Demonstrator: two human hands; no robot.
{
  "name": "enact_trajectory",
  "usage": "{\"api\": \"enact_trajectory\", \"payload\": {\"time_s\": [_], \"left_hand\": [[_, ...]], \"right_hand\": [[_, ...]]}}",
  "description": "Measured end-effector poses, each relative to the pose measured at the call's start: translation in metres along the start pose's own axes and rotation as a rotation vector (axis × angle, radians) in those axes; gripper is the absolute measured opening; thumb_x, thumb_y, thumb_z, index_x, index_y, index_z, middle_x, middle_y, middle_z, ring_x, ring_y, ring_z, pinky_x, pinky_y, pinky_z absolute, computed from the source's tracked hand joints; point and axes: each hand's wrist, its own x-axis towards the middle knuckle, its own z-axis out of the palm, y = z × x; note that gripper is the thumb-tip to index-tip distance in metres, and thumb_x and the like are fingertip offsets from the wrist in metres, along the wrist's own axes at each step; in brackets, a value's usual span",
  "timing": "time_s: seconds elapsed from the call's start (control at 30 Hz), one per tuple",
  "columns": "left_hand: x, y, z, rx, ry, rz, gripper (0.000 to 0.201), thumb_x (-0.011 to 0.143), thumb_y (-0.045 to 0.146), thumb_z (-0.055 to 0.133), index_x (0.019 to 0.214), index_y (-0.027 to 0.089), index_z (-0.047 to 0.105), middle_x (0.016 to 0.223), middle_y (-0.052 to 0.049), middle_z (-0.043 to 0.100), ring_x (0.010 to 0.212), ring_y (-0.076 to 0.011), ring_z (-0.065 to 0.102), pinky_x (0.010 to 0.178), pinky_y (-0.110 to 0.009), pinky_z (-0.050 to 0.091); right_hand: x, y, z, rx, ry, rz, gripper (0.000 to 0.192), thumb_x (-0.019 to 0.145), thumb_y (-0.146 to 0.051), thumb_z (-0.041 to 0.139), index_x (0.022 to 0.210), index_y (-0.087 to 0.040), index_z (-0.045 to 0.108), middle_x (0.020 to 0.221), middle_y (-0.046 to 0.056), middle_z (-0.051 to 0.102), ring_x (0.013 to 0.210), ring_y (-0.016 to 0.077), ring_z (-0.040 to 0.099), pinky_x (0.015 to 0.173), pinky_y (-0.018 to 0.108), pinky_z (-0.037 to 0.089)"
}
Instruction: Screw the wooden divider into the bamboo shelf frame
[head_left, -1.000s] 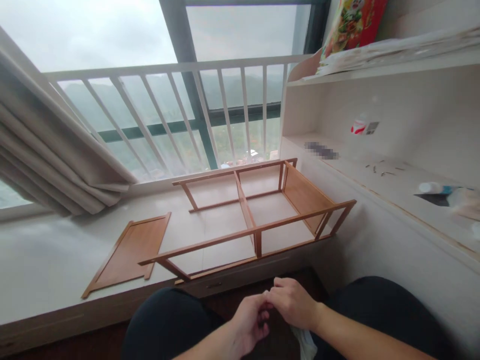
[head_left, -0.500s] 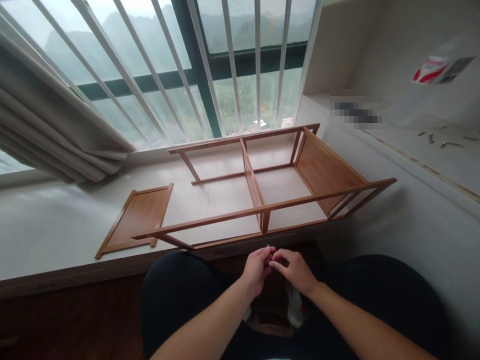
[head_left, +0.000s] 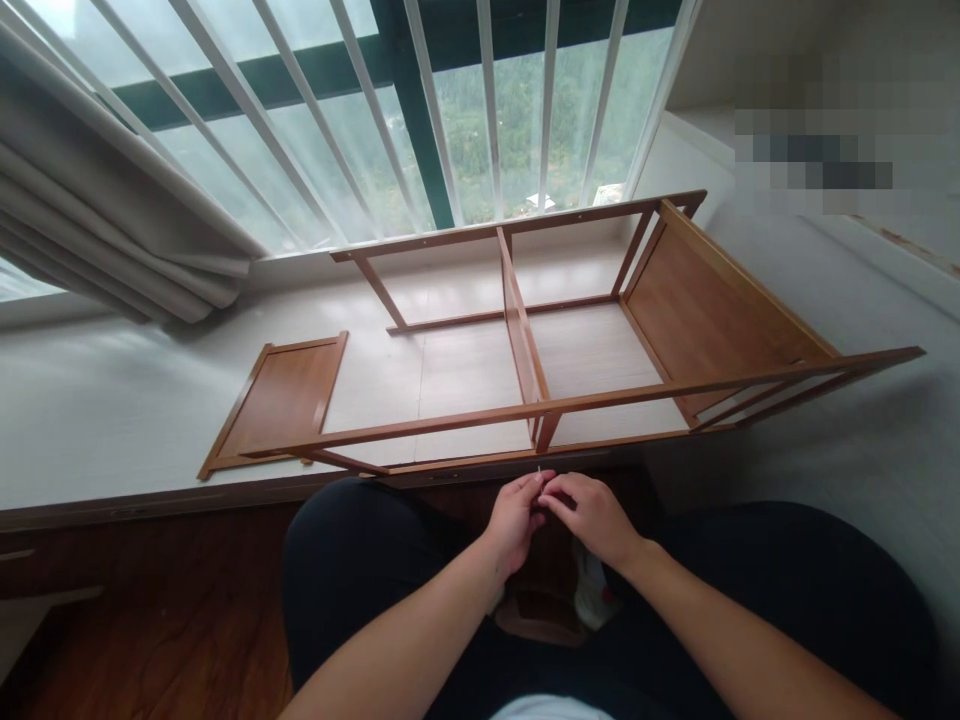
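My left hand point(head_left: 519, 518) is closed in front of my body, its fingers pinching a small thin piece point(head_left: 538, 471) whose pale tip pokes up; its kind is too small to tell. Against it, the thumb and forefinger of my right hand point(head_left: 589, 510) are pinched together and seem to touch the same piece. Just beyond both hands lies a brown wooden rack frame point(head_left: 450, 428) on its side, with a middle shelf point(head_left: 519, 325) and a solid end panel point(head_left: 724, 305) fitted. To its left a loose wooden panel point(head_left: 281, 405) rests flat on the ledge.
The white window ledge point(head_left: 90, 415) carries the wooden parts. Behind it stand white window bars point(head_left: 491, 120), with a grey curtain point(head_left: 112, 190) at the left. A white wall point(head_left: 795, 470) bounds the right side. My knees are on either side of the hands.
The view has tilted down and closer, so the rack looks larger and higher. My right fingers have drawn in against the left hand, and the piece's tip shows more clearly.
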Motion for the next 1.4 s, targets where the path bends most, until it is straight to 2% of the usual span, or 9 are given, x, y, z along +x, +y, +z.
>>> {"api": "enact_trajectory", "payload": {"time_s": [0.17,0.63,1.4], "left_hand": [[-0.0003,-0.0016,-0.0001,-0.021,-0.012,0.029,0.039,0.072,0.044,0.077,0.099,0.017,0.075,0.092,-0.008,0.068,0.078,-0.0146,0.056,0.065,-0.024,0.040],[0.0037,0.0020,0.0034,-0.001,-0.001,0.024,0.045,0.069,0.048,0.079,0.101,0.017,0.074,0.096,-0.010,0.069,0.086,-0.0190,0.060,0.069,-0.027,0.042],[0.0026,0.0024,0.0037,-0.005,0.010,0.037,0.040,0.070,0.044,0.077,0.100,0.017,0.074,0.091,-0.009,0.069,0.080,-0.0165,0.059,0.065,-0.024,0.040]], "right_hand": [[0.0064,-0.0003,-0.0014,-0.031,-0.046,-0.014,0.015,0.091,-0.029,0.061,0.080,-0.023,0.069,0.082,0.002,0.070,0.078,0.0176,0.063,0.075,0.030,0.047],[0.0076,0.0014,-0.0033,-0.062,-0.014,-0.018,0.015,0.091,-0.030,0.059,0.082,-0.023,0.069,0.085,0.003,0.071,0.080,0.0181,0.065,0.075,0.031,0.048],[0.0065,0.0021,-0.0037,-0.043,0.001,-0.019,0.011,0.090,-0.028,0.062,0.083,-0.023,0.070,0.086,0.002,0.072,0.082,0.0189,0.065,0.077,0.031,0.049]]}}
